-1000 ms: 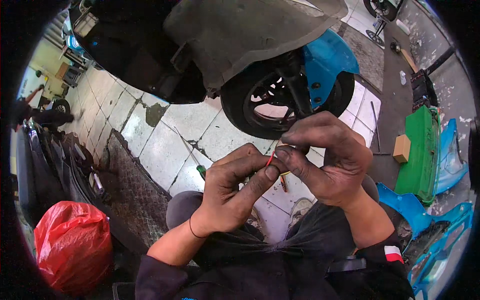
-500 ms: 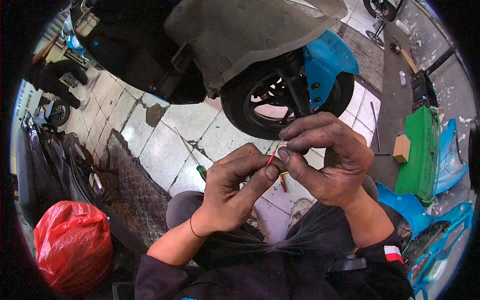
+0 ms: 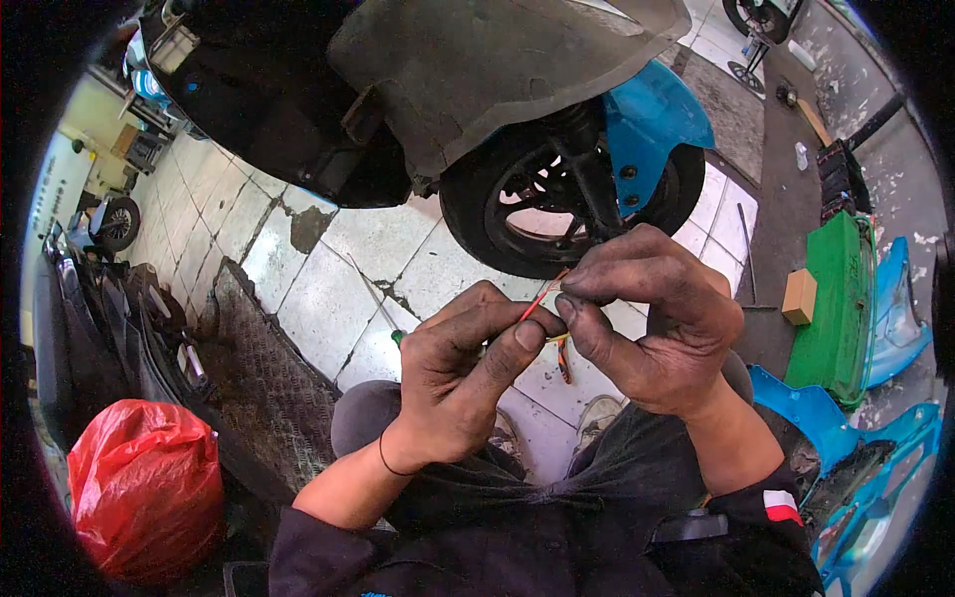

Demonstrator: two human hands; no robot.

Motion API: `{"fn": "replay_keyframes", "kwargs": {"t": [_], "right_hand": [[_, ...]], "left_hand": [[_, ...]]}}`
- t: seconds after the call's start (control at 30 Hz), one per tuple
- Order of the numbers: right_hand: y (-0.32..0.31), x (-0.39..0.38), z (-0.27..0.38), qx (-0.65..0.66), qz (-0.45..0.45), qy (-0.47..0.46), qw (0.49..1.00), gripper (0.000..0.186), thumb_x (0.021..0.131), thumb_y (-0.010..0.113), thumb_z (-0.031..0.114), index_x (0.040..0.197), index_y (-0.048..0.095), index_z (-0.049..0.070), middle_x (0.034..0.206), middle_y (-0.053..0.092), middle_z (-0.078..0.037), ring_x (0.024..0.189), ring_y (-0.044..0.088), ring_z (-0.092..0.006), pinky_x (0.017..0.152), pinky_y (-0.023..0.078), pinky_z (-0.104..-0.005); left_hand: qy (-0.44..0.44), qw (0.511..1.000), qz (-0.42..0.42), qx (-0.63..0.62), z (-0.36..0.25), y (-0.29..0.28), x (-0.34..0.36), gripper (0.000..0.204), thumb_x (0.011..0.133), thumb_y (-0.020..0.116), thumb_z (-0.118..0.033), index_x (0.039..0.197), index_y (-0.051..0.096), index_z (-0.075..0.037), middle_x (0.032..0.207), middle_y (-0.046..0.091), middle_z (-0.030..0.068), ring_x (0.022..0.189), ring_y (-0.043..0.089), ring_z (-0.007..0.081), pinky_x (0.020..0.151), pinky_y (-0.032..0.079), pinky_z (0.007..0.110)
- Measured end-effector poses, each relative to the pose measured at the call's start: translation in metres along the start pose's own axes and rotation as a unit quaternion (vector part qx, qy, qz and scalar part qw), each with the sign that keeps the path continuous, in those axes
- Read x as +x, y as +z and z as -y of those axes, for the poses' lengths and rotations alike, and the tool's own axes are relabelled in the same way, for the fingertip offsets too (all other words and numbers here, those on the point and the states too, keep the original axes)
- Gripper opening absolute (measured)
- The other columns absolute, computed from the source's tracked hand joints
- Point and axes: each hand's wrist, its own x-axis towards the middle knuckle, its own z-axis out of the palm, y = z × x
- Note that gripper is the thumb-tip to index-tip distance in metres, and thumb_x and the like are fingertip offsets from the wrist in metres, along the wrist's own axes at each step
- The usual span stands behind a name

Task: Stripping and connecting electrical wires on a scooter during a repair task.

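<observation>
Thin wires (image 3: 542,298) mostly hidden between fingers of left hand (image 3: 463,373) and right hand (image 3: 652,333). Wire ends too small to tell. Scooter (image 3: 448,90) cut off at top edge.

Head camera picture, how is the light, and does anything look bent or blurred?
Head view: even daylight, soft shadow under the black scooter wheel; fisheye bends the white tiled floor toward a dark rim; both grimy hands, left hand and right hand, and the thin red wire look sharp.
</observation>
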Motion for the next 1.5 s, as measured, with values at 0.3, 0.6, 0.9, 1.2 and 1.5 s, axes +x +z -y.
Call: {"fn": "replay_keyframes", "kwargs": {"t": [0.3, 0.6, 0.9, 1.2, 1.5], "right_hand": [[0.006, -0.001, 0.005, -0.005, -0.033, 0.037, 0.999, 0.024, 0.071, 0.078, -0.004, 0.094, 0.072, 0.003, 0.087, 0.072, -0.008, 0.081, 0.07, -0.0219, 0.069, 0.055, -0.0309], [0.0, 0.001, 0.003, 0.006, 0.026, 0.008, 1.0, 0.021, 0.073, 0.077, -0.008, 0.091, 0.067, -0.001, 0.089, 0.07, -0.017, 0.082, 0.069, -0.0209, 0.071, 0.056, -0.031], [0.0, 0.002, -0.002, 0.006, 0.019, 0.024, 1.0, 0.018, 0.071, 0.079, 0.001, 0.087, 0.07, 0.004, 0.089, 0.072, -0.01, 0.075, 0.067, -0.0149, 0.065, 0.053, -0.027], [0.008, -0.002, -0.002, 0.087, -0.053, 0.085, 0.991, 0.02, 0.073, 0.081, 0.004, 0.09, 0.07, 0.005, 0.09, 0.071, -0.009, 0.074, 0.066, -0.0145, 0.063, 0.052, -0.027], [0.005, 0.0, -0.004, -0.001, -0.009, 0.043, 0.999, 0.022, 0.072, 0.08, 0.002, 0.092, 0.071, 0.005, 0.086, 0.07, -0.008, 0.073, 0.066, -0.016, 0.063, 0.052, -0.027]], "left_hand": [[0.002, 1.0, -0.003, -0.003, -0.001, 0.0, -0.001, 0.02, 0.097, 0.063, -0.011, 0.107, 0.072, 0.004, 0.084, 0.064, 0.0098, 0.076, 0.057, 0.0135, 0.068, 0.044, 0.026], [-0.001, 1.0, -0.005, -0.001, -0.002, -0.001, -0.001, 0.019, 0.096, 0.063, -0.009, 0.106, 0.072, 0.004, 0.086, 0.065, 0.0101, 0.078, 0.058, 0.0138, 0.07, 0.045, 0.026], [-0.002, 1.0, -0.013, -0.015, -0.001, 0.002, -0.001, 0.019, 0.096, 0.064, -0.009, 0.106, 0.072, 0.004, 0.086, 0.064, 0.0097, 0.077, 0.058, 0.0129, 0.068, 0.045, 0.026], [0.026, 0.999, -0.017, 0.016, 0.0, 0.0, 0.001, 0.019, 0.095, 0.065, -0.01, 0.106, 0.072, 0.004, 0.085, 0.064, 0.0102, 0.075, 0.057, 0.0137, 0.066, 0.045, 0.027], [0.025, 0.999, -0.013, 0.029, 0.004, 0.002, 0.002, 0.017, 0.094, 0.065, -0.007, 0.106, 0.072, 0.004, 0.083, 0.062, 0.0088, 0.074, 0.057, 0.0126, 0.064, 0.044, 0.025]]}}
